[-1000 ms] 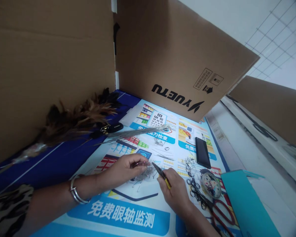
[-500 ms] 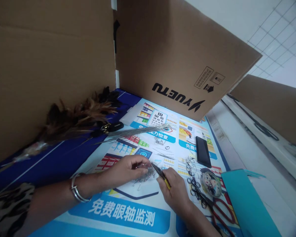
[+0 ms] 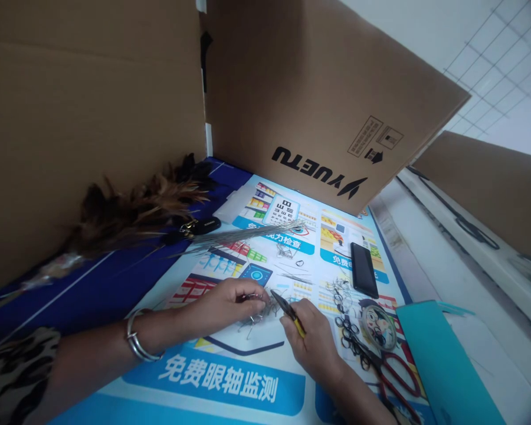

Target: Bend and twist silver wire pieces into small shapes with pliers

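Observation:
My left hand (image 3: 223, 304) pinches small bent wire pieces from a heap of them (image 3: 259, 316) on a printed poster (image 3: 230, 383). A metal bangle (image 3: 135, 342) sits on that wrist. My right hand (image 3: 312, 342) is closed around small pliers with yellow handles (image 3: 287, 308), whose dark jaws point at the wire in my left fingers. A bundle of long straight wires (image 3: 248, 236) lies further back on the poster.
Cardboard sheets (image 3: 92, 118) stand as walls at the back and left. A feather duster (image 3: 128, 215) lies at the left. A black phone (image 3: 363, 270), red-handled scissors (image 3: 396, 381), a round tape roll (image 3: 378, 327), small wire rings (image 3: 343, 307) and a teal folder (image 3: 442, 366) lie at the right.
Both hands stay almost where they were; the left fingers shift slightly on the wire and the pliers' tip edges a little closer to them. The view drifts slightly.

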Demonstrator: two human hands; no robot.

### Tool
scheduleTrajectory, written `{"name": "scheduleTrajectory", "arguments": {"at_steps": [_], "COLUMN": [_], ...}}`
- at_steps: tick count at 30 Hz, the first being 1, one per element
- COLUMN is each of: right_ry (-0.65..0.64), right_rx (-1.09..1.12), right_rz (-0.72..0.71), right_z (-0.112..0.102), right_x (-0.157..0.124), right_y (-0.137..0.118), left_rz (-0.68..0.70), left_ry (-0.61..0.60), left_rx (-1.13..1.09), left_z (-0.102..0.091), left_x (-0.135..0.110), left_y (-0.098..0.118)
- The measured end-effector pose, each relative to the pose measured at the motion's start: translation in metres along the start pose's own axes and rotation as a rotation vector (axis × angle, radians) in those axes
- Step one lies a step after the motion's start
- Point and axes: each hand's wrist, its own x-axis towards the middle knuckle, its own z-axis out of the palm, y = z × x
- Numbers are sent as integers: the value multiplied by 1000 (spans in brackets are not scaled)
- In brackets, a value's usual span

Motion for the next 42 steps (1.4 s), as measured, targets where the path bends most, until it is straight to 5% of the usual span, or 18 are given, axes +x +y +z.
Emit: {"name": "scheduleTrajectory", "arguments": {"at_steps": [14, 20, 42], "right_ry": [-16, -18, -56], "right_rx": [-35, -18, 45], "right_rz": [-2, -7, 39], "right_z": [-2, -1, -3], "right_x": [0, 1, 1], "right_y": [-2, -2, -5], "left_rz": [-88, -45, -72], "left_ry": [1, -72, -27], "left_rx": [-195, -188, -200], "left_z": [-1, -1, -2], "left_x": [0, 2, 0], "left_y": [-3, -3, 0]}}
